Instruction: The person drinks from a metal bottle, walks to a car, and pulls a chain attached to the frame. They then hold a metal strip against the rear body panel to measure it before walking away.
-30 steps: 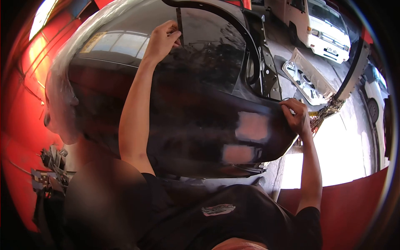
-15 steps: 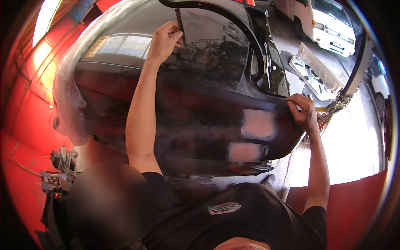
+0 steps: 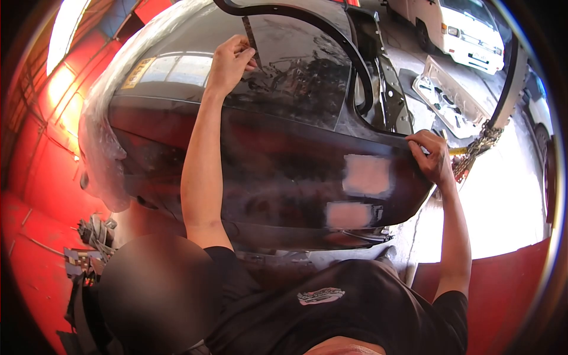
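Both hands are up: the left hand [image 3: 229,65] pinches a thin dark strip [image 3: 248,32] near the top, left of the middle. The right hand [image 3: 435,157], fingers curled, touches the dark car panel [image 3: 278,171]; its grip I cannot tell. Moving the strip looks to need a soft, steady pinch.

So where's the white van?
The van is at the top right of the head view, just past the pale panel on the ground, far beyond the right hand.

Pink patches [image 3: 367,176], dark panel [image 3: 278,160]
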Tool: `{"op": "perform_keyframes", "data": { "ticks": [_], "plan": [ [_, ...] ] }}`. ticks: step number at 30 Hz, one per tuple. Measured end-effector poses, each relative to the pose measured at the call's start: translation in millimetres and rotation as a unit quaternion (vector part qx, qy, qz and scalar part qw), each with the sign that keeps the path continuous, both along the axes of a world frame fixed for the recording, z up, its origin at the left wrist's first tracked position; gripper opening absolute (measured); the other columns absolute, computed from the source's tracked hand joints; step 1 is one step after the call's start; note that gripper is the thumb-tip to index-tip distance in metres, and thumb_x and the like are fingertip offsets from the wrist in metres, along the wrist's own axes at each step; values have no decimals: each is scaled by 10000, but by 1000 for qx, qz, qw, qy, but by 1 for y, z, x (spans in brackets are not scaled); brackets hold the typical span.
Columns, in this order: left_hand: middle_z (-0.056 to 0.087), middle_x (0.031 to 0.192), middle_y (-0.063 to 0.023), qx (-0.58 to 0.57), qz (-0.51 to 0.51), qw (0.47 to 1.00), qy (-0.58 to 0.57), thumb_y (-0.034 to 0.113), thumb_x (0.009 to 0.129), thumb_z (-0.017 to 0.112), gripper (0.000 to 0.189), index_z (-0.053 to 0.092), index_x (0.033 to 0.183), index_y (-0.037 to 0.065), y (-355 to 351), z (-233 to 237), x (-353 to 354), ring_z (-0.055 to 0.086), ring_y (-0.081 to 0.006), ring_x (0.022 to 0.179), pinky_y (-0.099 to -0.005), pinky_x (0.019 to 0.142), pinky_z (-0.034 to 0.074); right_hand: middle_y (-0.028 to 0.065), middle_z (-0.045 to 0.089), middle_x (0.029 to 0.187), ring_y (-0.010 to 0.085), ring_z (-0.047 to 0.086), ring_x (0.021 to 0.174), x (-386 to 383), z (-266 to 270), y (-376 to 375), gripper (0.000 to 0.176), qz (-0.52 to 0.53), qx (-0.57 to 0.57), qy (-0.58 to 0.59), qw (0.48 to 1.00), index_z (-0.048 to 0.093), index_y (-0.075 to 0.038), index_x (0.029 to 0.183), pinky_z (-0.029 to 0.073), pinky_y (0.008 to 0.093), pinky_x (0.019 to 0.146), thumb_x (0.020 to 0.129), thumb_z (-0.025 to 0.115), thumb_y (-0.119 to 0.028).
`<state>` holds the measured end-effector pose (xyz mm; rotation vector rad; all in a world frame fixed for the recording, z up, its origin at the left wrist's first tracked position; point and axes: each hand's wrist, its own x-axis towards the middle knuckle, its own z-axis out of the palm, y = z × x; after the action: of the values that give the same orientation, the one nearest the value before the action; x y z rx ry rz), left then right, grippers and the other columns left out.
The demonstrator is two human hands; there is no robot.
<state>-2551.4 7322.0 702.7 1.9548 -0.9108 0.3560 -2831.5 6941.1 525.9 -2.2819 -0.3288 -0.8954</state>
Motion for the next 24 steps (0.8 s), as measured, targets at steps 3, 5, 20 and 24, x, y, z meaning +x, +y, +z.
{"op": "perform_keyframes", "data": {
  "ticks": [3, 5, 20, 24],
  "plan": [
    [702, 939, -91, 3, 6, 1000, -2, 52, 1010, 607, 128, 633, 1096, -39, -1, 1, -4, 697, -141, 775, -270, 678, 587, 134, 688, 819, 264, 672, 724, -1, -1, 0, 117, -2, 1, -5, 1000, 733, 34, 980, 493, 354, 637, 913, 663, -30],
    [704, 943, -92, 5, 10, 1000, -1, 51, 1010, 605, 129, 634, 1097, -39, -2, 2, -4, 698, -141, 776, -271, 678, 587, 135, 690, 822, 265, 674, 726, -1, -1, 0, 116, -4, 3, -8, 1000, 732, 34, 979, 494, 354, 636, 913, 663, -31],
    [694, 937, -96, -8, 9, 1000, 22, 32, 1004, 605, 125, 632, 1101, -42, -3, 2, -6, 697, -145, 780, -272, 672, 590, 153, 715, 846, 310, 715, 749, -2, 0, 0, 110, -9, 1, -15, 1000, 731, 34, 956, 542, 383, 662, 893, 679, -40],
    [691, 951, -102, -13, 11, 1000, 25, 29, 1001, 607, 136, 630, 1109, -51, -3, 1, -3, 698, -150, 777, -276, 674, 596, 148, 703, 825, 302, 704, 720, -2, 0, -1, 108, -8, 1, -9, 1000, 732, 33, 953, 534, 372, 627, 890, 678, -36]
  ]
}}
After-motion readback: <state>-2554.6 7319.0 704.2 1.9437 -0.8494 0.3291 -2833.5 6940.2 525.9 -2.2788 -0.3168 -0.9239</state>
